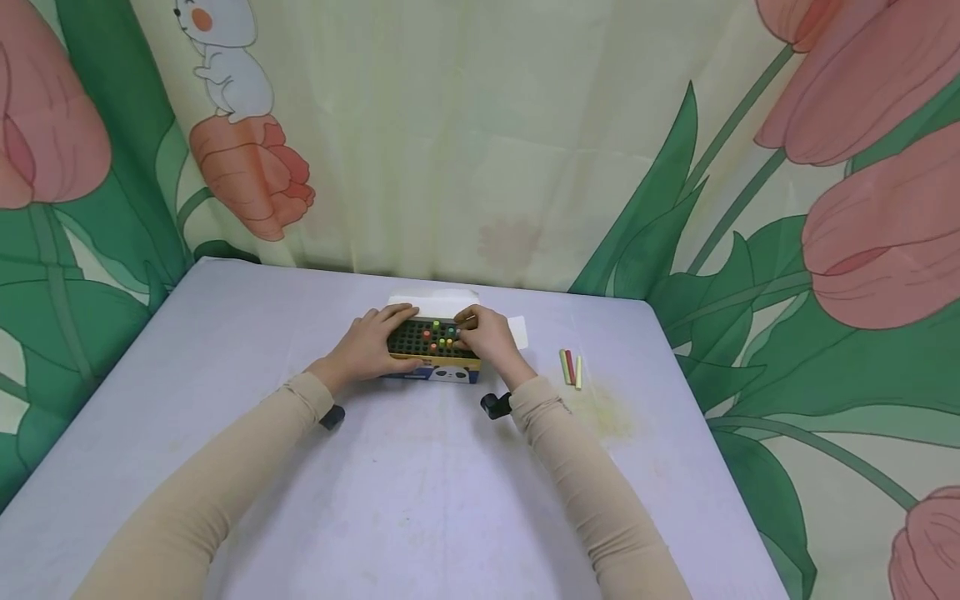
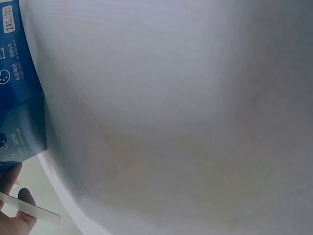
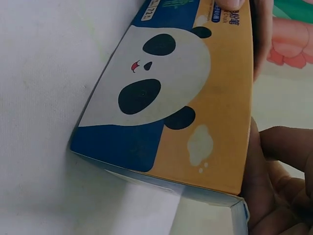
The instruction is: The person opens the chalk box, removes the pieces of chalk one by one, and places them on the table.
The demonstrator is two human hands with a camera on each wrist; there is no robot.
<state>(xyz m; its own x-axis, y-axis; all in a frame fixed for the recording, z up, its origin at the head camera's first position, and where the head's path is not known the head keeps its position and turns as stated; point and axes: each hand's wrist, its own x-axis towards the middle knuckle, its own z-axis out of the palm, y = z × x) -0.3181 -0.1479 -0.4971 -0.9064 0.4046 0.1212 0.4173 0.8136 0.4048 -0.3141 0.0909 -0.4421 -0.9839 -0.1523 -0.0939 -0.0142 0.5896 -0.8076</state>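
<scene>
A chalk box [image 1: 450, 373] with a panda on its front lies on the table, its top open on a dark holder [image 1: 408, 337] with many holes. Several coloured chalk sticks [image 1: 437, 326] stand up in the holes on the right half. My left hand [image 1: 369, 343] grips the box's left end, thumb along the front and fingers over the far side. Over the box's right end, my right hand [image 1: 487, 335] has its thumb and index finger together, pinching a piece of chalk mostly hidden by the fingertips. In the right wrist view its curled fingers [image 3: 288, 161] are behind the box's edge.
Loose chalk sticks [image 1: 570, 368], yellow-green and red, lie on the table to the right. White box flaps [image 1: 435, 297] stick out behind and right of the box. A patterned curtain [image 1: 450, 167] hangs behind the table. Yellowish chalk dust [image 1: 603, 412] marks the cloth.
</scene>
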